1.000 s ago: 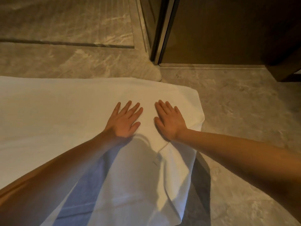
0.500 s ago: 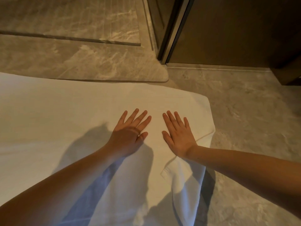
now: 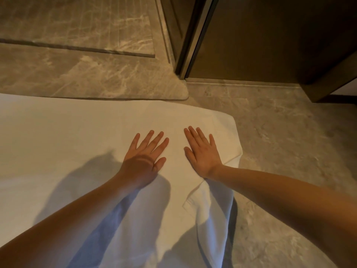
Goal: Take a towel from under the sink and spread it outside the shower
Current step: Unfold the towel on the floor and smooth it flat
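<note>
A large white towel [image 3: 67, 142] lies spread on the marble floor, just in front of the raised shower threshold [image 3: 92, 82]. Its right end has a fold, with a loose flap [image 3: 212, 206] turned over near my right wrist. My left hand [image 3: 144, 157] rests flat on the towel with fingers apart. My right hand [image 3: 202, 151] lies flat beside it, palm down, close to the towel's right edge. Neither hand holds anything.
The shower floor [image 3: 77, 22] lies beyond the threshold, with a drain line across it. A dark door frame [image 3: 193, 39] and brown wall panel [image 3: 270, 35] stand at the back right. Grey marble floor [image 3: 289, 151] stretches to the right of the towel.
Both hands slid back toward me across the towel while staying flat. More of the shower threshold shows beyond the towel's far edge, and the fold under my right wrist shifted.
</note>
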`<state>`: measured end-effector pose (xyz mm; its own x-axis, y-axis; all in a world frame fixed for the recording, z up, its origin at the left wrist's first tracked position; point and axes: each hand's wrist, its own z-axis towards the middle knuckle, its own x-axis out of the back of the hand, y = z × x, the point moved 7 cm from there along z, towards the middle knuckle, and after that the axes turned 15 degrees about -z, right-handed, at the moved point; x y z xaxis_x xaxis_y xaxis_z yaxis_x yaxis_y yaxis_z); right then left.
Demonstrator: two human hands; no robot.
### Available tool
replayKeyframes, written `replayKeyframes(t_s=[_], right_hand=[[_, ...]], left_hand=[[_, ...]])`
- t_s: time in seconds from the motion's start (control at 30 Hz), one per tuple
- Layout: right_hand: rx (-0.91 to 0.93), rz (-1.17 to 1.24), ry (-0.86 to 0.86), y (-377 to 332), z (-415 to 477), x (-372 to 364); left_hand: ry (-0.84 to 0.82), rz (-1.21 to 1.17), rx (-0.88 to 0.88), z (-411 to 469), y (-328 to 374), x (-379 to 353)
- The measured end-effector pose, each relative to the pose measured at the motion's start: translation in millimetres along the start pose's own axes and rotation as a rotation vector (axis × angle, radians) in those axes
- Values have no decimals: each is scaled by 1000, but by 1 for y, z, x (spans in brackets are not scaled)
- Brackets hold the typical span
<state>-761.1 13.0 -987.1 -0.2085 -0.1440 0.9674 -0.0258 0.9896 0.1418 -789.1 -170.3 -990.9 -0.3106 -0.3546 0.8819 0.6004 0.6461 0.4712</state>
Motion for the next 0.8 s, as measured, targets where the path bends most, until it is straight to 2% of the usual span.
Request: replayKeyframes(t_s=[0.17, 0.37, 0.43, 0.57, 0.67, 0.8], right_hand=[[29, -7, 18, 2, 2, 1], [7, -91, -96, -4, 9, 9], [-57, 39, -82, -14, 5, 21], [-202, 267, 13, -43, -35, 31], [-357, 293, 92, -55, -87, 26], [-389, 244, 118, -67, -139, 13]], left_hand=[[5, 17, -13, 0, -1, -2], [-103, 159, 77, 6, -5, -9], [-108, 145, 53, 2, 5, -5], [-40, -35, -205, -25, 55, -5], [-96, -37, -189, -40, 57, -22], [-48, -69, -196, -41, 49, -29]])
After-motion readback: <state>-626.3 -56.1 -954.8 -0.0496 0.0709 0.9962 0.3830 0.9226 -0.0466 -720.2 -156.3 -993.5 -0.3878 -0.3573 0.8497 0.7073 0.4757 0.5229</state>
